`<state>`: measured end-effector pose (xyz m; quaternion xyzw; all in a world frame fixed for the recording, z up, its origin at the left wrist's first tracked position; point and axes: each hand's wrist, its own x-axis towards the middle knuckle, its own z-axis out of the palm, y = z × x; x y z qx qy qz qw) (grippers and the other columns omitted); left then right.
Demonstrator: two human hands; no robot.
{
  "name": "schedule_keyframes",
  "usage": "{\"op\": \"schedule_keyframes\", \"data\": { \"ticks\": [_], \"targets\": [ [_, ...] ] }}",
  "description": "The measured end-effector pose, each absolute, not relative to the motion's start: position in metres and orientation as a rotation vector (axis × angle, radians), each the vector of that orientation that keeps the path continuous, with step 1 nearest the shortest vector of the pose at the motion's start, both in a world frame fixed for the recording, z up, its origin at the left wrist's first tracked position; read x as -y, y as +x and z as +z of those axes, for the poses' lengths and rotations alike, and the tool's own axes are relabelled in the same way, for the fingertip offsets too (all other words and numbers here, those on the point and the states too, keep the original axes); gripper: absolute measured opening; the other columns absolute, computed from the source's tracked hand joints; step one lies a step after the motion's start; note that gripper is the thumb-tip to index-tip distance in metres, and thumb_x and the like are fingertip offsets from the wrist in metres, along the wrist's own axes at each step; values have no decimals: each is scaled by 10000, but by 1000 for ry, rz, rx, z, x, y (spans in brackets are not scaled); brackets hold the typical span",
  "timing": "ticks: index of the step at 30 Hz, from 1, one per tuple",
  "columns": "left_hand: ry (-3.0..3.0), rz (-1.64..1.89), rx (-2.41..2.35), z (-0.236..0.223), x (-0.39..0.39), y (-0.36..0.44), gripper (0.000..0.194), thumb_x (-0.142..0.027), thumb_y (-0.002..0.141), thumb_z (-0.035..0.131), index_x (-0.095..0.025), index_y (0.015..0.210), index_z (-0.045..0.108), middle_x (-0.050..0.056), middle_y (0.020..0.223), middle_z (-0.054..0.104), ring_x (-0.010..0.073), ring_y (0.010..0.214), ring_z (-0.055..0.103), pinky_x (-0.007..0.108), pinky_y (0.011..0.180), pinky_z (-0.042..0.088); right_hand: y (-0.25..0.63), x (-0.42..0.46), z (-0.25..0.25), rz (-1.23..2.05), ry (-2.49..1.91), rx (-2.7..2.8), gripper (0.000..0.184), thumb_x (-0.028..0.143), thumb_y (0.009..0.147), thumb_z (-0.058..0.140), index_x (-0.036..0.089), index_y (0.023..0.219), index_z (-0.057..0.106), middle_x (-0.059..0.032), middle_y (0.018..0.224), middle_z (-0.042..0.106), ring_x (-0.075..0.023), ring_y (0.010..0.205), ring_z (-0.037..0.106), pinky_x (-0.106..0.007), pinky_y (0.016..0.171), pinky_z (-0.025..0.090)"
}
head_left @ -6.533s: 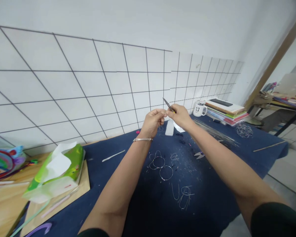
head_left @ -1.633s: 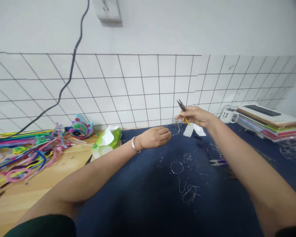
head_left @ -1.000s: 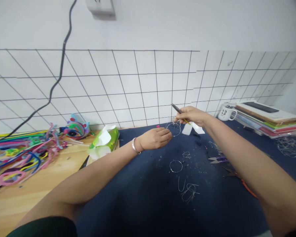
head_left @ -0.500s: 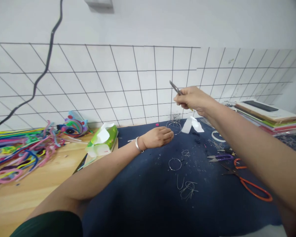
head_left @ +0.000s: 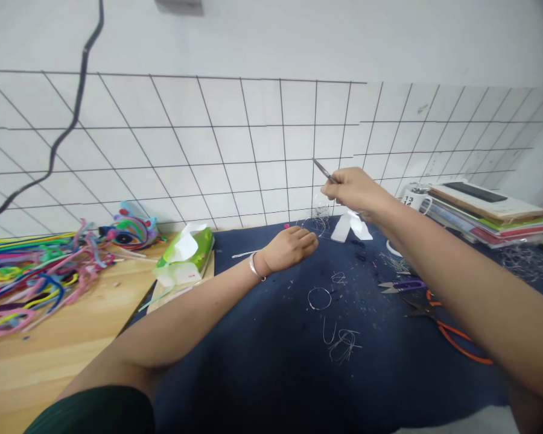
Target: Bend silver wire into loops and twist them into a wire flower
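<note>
My left hand (head_left: 293, 247), with a silver bangle at the wrist, is closed above the dark blue cloth (head_left: 253, 337). A thin wire ring (head_left: 324, 225) shows just beyond its curled fingers and appears held by them; the fingertips are partly hidden. Higher up and to the right, my right hand (head_left: 353, 190) grips slim-tipped metal pliers (head_left: 324, 171), their point up and to the left. The handles are mostly inside the fist. Another wire ring (head_left: 319, 308) lies on the cloth, near bent wire pieces (head_left: 344, 345).
Purple-handled snips (head_left: 405, 286) and orange-handled scissors (head_left: 464, 346) lie under my right forearm. At the back stand white paper pieces (head_left: 357, 226), a mug (head_left: 414, 199) and stacked books (head_left: 493, 211). Leftward are a green tissue pack (head_left: 201, 248) and colourful pipe cleaners (head_left: 45, 271).
My right hand has come down a little with the pliers. The left hand stays nearly in place, still closed. The view has shifted slightly, and the mug now shows more fully.
</note>
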<state>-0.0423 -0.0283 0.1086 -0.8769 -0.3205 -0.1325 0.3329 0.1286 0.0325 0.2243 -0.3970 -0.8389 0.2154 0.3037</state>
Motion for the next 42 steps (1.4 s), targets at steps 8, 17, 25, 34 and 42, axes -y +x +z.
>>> {"op": "schedule_keyframes", "data": {
  "ticks": [8, 17, 25, 34, 42],
  "targets": [
    [-2436, -425, 931, 99, 30, -45, 268, -150, 883, 336, -146, 1032, 558, 91, 962, 597, 163, 861, 532, 340, 784, 418, 148, -22, 211, 943, -902, 2067, 136, 283, 747, 571, 157, 717, 528, -4, 623, 490, -83, 558, 425, -233, 513, 338],
    [-2458, -2261, 1801, 59, 5, -23, 165, -232, 808, 506, -142, 923, 584, 51, 810, 626, 116, 726, 597, 275, 687, 494, 188, -36, 114, 1285, -1001, 1809, 181, 334, 698, 597, 168, 742, 538, 7, 651, 529, -77, 544, 438, -222, 528, 363],
    [-2550, -2167, 2614, -2, -11, -34, 210, -245, 719, 627, -116, 876, 577, 45, 689, 626, 76, 542, 565, 191, 506, 468, 214, -51, 40, 1221, -1212, 1842, 214, 386, 719, 530, 173, 737, 529, 17, 630, 496, -100, 558, 435, -236, 544, 337],
    [-2817, -1365, 2554, 11, -8, -41, 213, -276, 769, 523, -162, 940, 576, 18, 691, 628, 80, 543, 553, 177, 475, 419, 208, -49, 39, 778, -1312, 2474, 216, 379, 771, 456, 185, 713, 530, -7, 659, 536, -125, 582, 459, -233, 518, 269],
    [-2709, -926, 1809, 21, -4, -49, 182, -235, 788, 483, -186, 871, 637, 43, 885, 619, 155, 830, 552, 278, 749, 437, 213, -52, 37, 663, -1331, 2514, 211, 381, 779, 449, 195, 694, 502, -8, 648, 528, -133, 579, 461, -240, 511, 263]
  ]
}}
